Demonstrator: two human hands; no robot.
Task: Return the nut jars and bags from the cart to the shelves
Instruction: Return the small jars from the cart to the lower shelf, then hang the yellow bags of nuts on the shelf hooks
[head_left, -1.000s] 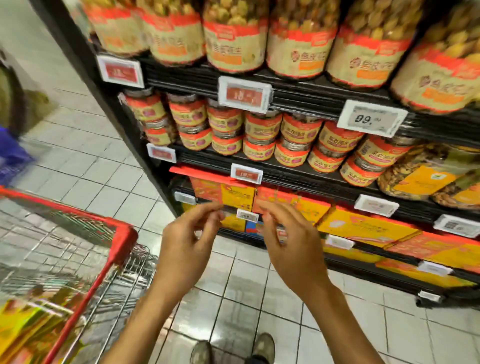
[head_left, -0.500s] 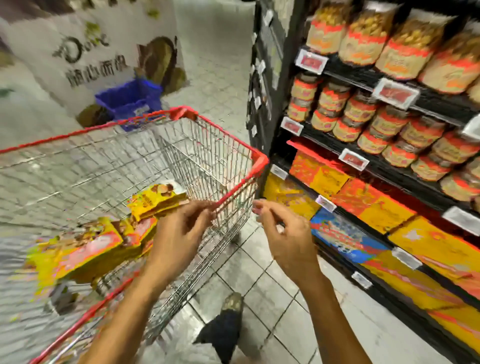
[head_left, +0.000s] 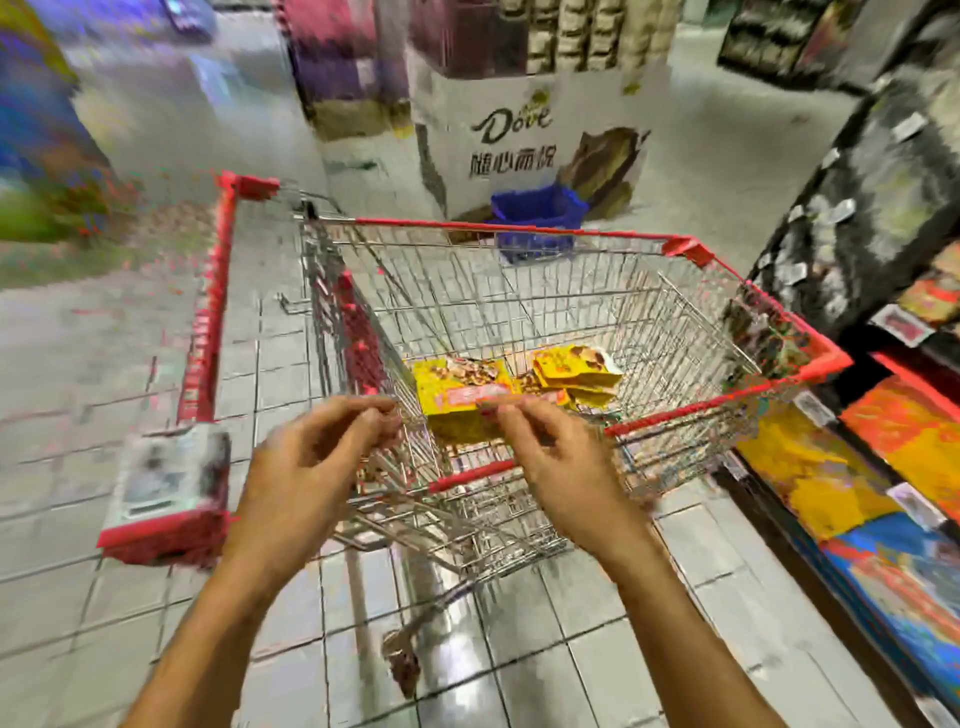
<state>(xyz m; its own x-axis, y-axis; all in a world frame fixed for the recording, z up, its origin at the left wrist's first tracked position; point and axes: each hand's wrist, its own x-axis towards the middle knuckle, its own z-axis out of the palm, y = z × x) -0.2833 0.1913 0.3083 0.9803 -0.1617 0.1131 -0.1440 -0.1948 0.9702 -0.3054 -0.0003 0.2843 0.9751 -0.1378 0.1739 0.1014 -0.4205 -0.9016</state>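
Left hand (head_left: 311, 467), right hand (head_left: 561, 467) hover over cart (head_left: 441, 224)

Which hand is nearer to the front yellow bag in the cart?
Right. The right hand overlaps the lower edge of the front yellow bag; the left hand is apart, to its left.

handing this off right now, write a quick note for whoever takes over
Hands: the left hand and right hand are both loosely curled, hold nothing, and hover at the near side of the cart.
Things: a few yellow bags lie flat on the cart floor. No jars show in it.
The shelves are to the right.
Left to do: lift out each bag and shelve it.
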